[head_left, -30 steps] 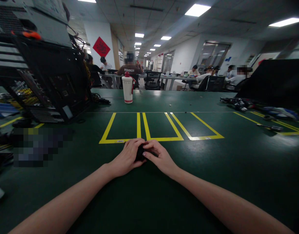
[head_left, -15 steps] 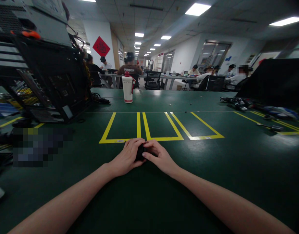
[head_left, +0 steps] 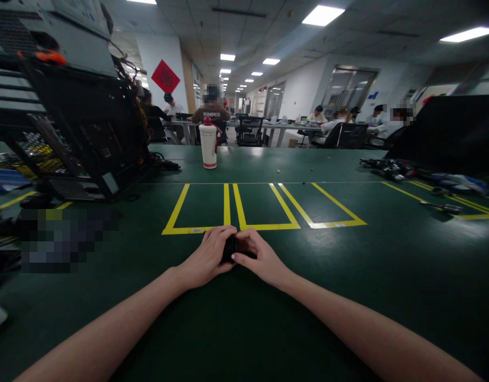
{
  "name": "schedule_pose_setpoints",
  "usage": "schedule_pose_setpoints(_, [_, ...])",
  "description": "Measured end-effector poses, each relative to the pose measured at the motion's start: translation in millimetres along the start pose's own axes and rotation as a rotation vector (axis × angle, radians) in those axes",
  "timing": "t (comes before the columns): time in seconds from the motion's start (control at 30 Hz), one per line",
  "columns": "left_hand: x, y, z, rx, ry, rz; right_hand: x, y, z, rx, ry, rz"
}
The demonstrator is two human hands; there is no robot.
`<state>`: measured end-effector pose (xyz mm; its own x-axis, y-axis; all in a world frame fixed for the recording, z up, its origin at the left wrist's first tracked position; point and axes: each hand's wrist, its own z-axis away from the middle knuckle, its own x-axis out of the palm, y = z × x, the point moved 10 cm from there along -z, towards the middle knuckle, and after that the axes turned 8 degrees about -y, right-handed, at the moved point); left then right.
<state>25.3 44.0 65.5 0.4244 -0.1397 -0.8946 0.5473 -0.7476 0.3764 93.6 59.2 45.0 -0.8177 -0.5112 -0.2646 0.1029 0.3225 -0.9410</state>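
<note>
A small black object (head_left: 230, 248) sits between my two hands, low over the green table (head_left: 228, 318); its kind does not show, as fingers cover most of it. My left hand (head_left: 207, 259) wraps round its left side, fingers over the top and thumb underneath. From the right, my right hand (head_left: 264, 259) closes on it with bent fingers and the thumb at its near side. Just beyond the hands lie the yellow tape outlines (head_left: 264, 227) on the table top.
A white bottle with a red lid (head_left: 209, 143) stands farther back. On the left is an open black computer case (head_left: 69, 132) with cables. Tools (head_left: 441, 207) and a black screen-like panel (head_left: 455, 138) lie right. People (head_left: 211, 111) sit at tables behind.
My right thumb and fingers have shifted slightly on the black object, baring a little more of it. The left hand stays in place.
</note>
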Motion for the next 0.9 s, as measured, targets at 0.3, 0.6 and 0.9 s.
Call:
schedule_pose_setpoints(0.3, [0.9,-1,1,-0.021,-0.025,0.027,-2,1,1,0.028,0.025,0.03])
schedule_pose_setpoints(0.6, [-0.2,-2,2,-0.026,-0.017,0.027,0,-7,2,0.008,-0.009,0.026])
schedule_pose_setpoints(0.9, [0.2,-1,1,-0.011,-0.004,0.025,-1,2,1,0.043,0.015,-0.026])
